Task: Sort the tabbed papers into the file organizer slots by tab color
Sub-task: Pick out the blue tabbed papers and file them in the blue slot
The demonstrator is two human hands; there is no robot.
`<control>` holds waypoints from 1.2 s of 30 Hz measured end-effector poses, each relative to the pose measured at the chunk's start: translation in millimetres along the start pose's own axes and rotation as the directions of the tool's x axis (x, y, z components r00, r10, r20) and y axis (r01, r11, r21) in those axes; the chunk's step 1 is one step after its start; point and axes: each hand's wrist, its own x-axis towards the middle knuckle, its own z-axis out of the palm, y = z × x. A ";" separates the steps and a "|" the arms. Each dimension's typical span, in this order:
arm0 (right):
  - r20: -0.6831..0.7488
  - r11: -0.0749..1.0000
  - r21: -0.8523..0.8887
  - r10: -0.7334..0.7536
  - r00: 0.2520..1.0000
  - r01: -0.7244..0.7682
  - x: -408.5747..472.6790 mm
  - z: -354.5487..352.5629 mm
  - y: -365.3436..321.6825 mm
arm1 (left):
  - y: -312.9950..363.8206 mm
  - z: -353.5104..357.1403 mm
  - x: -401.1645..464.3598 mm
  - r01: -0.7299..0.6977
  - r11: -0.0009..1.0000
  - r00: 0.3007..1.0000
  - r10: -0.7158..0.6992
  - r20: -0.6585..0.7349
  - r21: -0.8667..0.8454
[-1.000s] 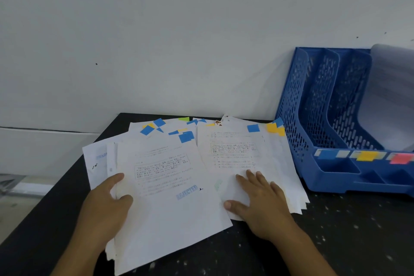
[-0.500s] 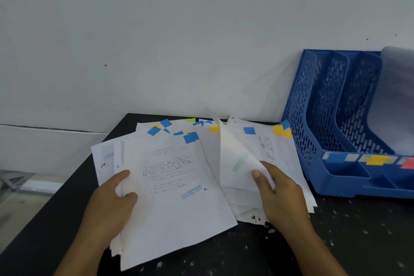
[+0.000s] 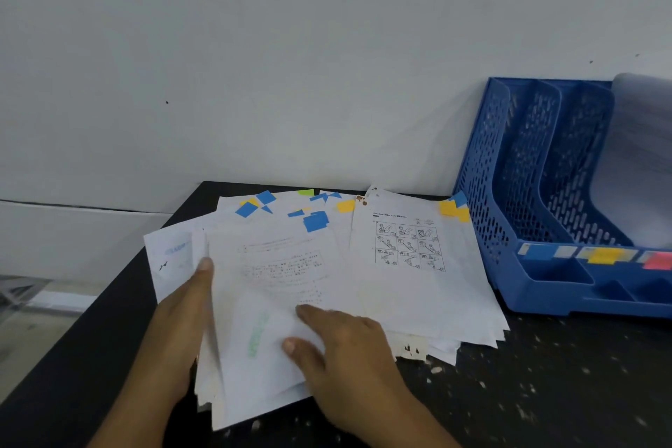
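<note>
Where the black speckled worktop (image 3: 545, 393) meets the pale wall (image 3: 291, 47), we see its back edge just behind the fanned papers (image 3: 418, 302), while its left edge slants down past our left hand (image 3: 178, 335). Bare worktop lies open to the right of the pile and in front of the blue file organizer (image 3: 545, 287), which stands against the wall, just beside the papers.

Our left hand holds the left edge of a sheaf (image 3: 262, 302), thumb on top, fingers hidden beneath. Our right hand (image 3: 345, 349) lies flat on the same top sheet, fingers straight, gripping nothing.

Thin white printed sheets carry blue, yellow and green square tabs (image 3: 316, 221) at their far edges. Perforated plastic walls divide the organizer's 3 slots; colored labels (image 3: 603, 255) mark the front.
</note>
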 end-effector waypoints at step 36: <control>-0.384 0.511 0.838 0.306 0.871 0.190 32.0 -102.2 7.8 | 72.1 43.6 -11.4 -0.670 0.742 0.742 0.669 0.048 0.019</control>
